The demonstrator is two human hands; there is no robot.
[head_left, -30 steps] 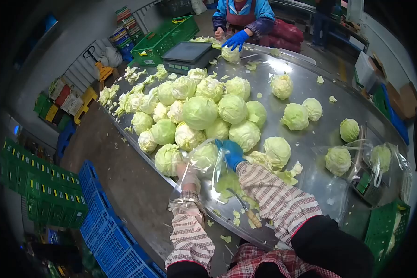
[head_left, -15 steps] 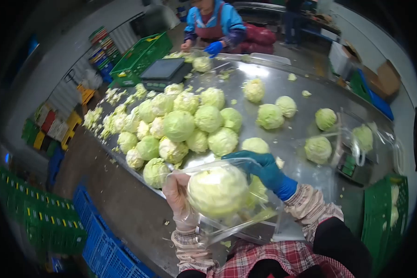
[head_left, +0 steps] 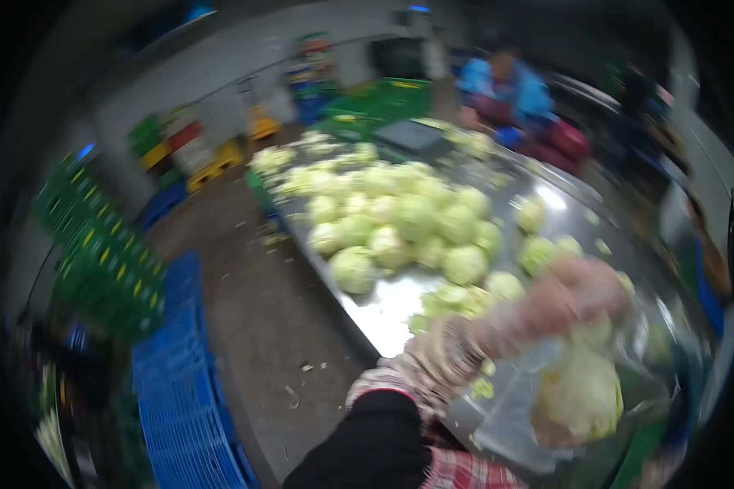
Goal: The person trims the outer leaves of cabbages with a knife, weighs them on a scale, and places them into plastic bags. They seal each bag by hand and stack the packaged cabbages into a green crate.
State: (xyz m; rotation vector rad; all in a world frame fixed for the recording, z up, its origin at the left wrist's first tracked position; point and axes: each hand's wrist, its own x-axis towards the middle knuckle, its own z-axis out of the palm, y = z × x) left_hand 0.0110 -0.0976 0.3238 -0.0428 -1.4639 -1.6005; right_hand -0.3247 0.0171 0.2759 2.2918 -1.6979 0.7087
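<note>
My left hand (head_left: 583,293), in a clear glove, is closed over the stainless-steel table's right part, smeared by motion. Below it a clear plastic bag (head_left: 506,424) hangs from its fingers, with a pale green cabbage (head_left: 579,399) inside. At the far right, my right hand (head_left: 687,387) in a teal glove is a dark blur beside the bag; its fingers cannot be made out. A heap of trimmed cabbages (head_left: 416,216) lies on the table to the left, and cut leaves (head_left: 453,301) lie nearer my left forearm.
Along the metal table (head_left: 383,322), a scale (head_left: 412,137) and a green crate (head_left: 383,102) stand at the far end. A co-worker in blue (head_left: 506,85) is behind it. Blue crates (head_left: 187,375) and stacked green crates (head_left: 106,253) stand on the floor at left.
My view has swung left, so the table and hands appear further right. The left hand has gone from the bag's side to above the bagged cabbage, and the right hand is now mostly blurred.
</note>
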